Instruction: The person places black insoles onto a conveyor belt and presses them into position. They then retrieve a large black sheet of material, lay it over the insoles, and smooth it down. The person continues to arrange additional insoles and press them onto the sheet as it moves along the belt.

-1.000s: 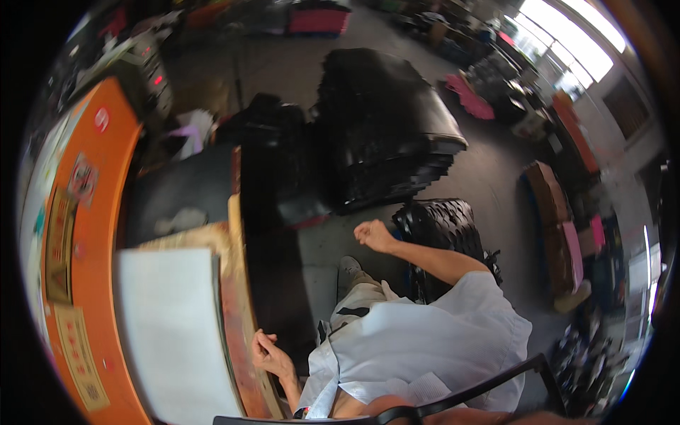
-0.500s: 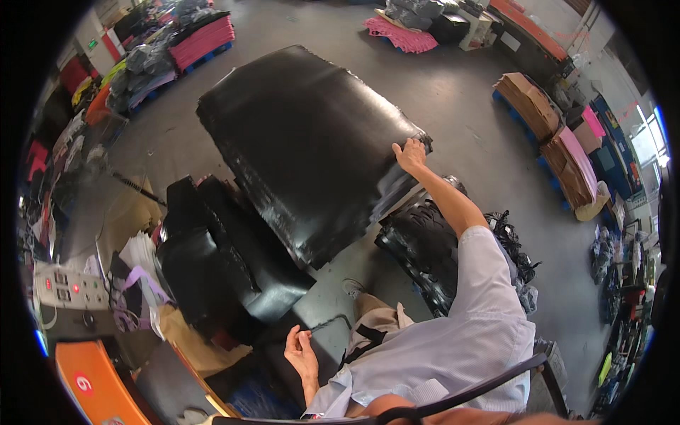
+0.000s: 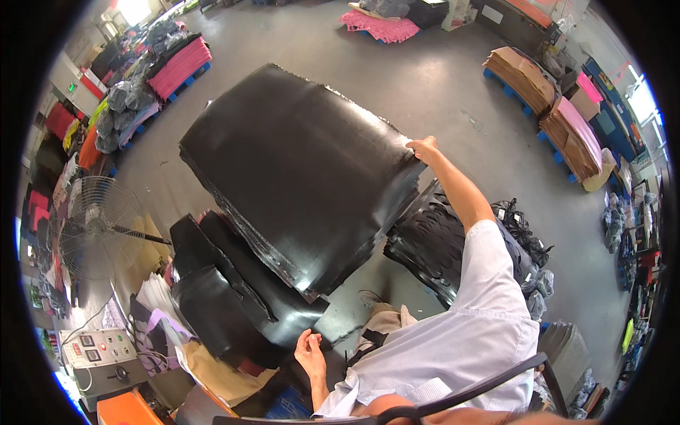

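Observation:
A tall stack of large black sheets, smooth and rubber-like, stands in front of me, its top sheet [image 3: 297, 163] glossy at the edges. My right hand [image 3: 425, 149] is closed on this sheet's right corner, fingertips over the edge; the thumb is mostly hidden. Low in the view, my left hand [image 3: 310, 355] hangs with loosely bent fingers and holds nothing. It is nearest to a second, lower pile of black sheets [image 3: 227, 308], which is folded and bent on the left.
Cut black sheet material [image 3: 425, 244] lies in a pile right of the stack. A floor fan [image 3: 99, 227] and a control box [image 3: 99, 347] with knobs stand at left. Pallets carry brown sheets [image 3: 524, 78] at right and pink sheets [image 3: 180, 67] at far left.
My right hand has gone from lying spread on the stack's corner to gripping the top sheet there. The view has shifted, and my left hand sits closer to the lower pile.

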Demonstrator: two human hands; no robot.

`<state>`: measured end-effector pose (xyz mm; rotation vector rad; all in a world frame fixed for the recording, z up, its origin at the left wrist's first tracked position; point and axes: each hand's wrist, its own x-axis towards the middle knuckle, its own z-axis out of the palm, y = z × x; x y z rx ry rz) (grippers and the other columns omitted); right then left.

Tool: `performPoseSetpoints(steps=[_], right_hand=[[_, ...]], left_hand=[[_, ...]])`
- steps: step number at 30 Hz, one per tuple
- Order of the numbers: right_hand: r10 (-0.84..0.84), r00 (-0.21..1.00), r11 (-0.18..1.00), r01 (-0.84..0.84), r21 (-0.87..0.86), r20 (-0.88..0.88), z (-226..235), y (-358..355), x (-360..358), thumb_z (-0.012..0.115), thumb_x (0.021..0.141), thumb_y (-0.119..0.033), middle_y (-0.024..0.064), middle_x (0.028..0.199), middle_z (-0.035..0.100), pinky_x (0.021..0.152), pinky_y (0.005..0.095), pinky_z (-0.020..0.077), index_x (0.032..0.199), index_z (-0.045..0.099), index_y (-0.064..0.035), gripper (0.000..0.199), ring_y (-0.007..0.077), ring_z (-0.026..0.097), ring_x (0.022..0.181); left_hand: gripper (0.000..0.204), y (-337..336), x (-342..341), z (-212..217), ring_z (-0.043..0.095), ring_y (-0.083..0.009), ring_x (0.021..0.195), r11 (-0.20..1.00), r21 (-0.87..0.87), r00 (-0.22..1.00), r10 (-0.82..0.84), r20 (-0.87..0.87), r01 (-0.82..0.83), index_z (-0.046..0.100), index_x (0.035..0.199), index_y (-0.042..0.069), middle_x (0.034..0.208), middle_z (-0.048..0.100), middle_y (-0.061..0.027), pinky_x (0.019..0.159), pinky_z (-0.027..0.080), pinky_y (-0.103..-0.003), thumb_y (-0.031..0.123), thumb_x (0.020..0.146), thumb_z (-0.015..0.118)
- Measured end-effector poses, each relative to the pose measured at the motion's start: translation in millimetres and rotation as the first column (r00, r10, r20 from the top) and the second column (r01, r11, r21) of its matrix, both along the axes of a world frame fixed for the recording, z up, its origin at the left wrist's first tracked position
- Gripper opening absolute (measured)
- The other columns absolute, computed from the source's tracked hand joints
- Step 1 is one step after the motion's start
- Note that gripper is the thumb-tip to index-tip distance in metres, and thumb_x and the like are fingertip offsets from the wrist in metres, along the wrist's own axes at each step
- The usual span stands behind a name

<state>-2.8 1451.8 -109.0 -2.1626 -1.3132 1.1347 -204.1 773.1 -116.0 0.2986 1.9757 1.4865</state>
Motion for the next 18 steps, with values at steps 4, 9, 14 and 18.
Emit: performPoseSetpoints(steps=[4, 9, 14, 18], right_hand=[[-0.013, 0.972, 1.000, 0.011, -0.010, -0.234, 2.6, 10.6, 4.5, 0.094, 0.073, -0.019, 0.0057, 0.079, 0.061, 0.048, 0.0328, 0.0475, 0.090, 0.057, -0.0043, 0.043, 0.0152, 0.059, 0.061], [0.032, 0.801, 0.998, -0.053, -0.017, -0.598, -7.0, -6.4, 0.0, 0.083, 0.090, -0.024, 0.0035, 0.072, 0.055, 0.042, 0.0298, 0.0389, 0.074, 0.047, -0.0101, 0.041, 0.0113, 0.053, 0.056], [0.367, 0.756, 0.616, -0.634, 0.467, 0.542, 4.7, -38.4, -25.8, 0.070, 0.095, -0.034, 0.0210, 0.083, 0.073, 0.067, 0.0514, 0.0565, 0.079, 0.066, 0.0033, 0.041, 0.0406, 0.072, 0.075], [0.533, 0.534, 0.298, -0.844, 0.446, 0.656, 44.6, -70.5, -64.2, 0.063, 0.099, -0.031, 0.0195, 0.089, 0.075, 0.076, 0.0525, 0.0584, 0.087, 0.073, -0.0012, 0.034, 0.0407, 0.074, 0.088]], left_hand=[[0.027, 21.2, -7.2, 4.0, 0.070, -0.0162, 0.088, 0.997, 0.026, 0.998, -0.066, -0.014, 0.066, 0.068, 0.126, -0.006, 0.096, 0.075, -0.0109, 0.085, 0.057, -0.031, 0.009, 0.105, 0.064], [0.026, 46.9, -11.1, 15.5, 0.070, -0.0162, 0.090, 0.989, -0.011, 0.987, -0.150, -0.055, 0.150, 0.068, 0.126, -0.005, 0.098, 0.076, -0.0110, 0.087, 0.057, -0.032, 0.009, 0.105, 0.064], [0.025, 91.1, -27.8, 28.0, 0.071, -0.0153, 0.092, 0.967, -0.003, 0.958, -0.251, -0.140, 0.253, 0.067, 0.126, -0.005, 0.100, 0.076, -0.0102, 0.089, 0.057, -0.031, 0.009, 0.105, 0.064], [0.029, 155.7, -41.1, 34.7, 0.071, -0.0151, 0.099, 0.934, 0.152, 0.942, -0.301, -0.147, 0.322, 0.066, 0.129, -0.004, 0.107, 0.076, -0.0107, 0.091, 0.057, -0.031, 0.011, 0.105, 0.067]])
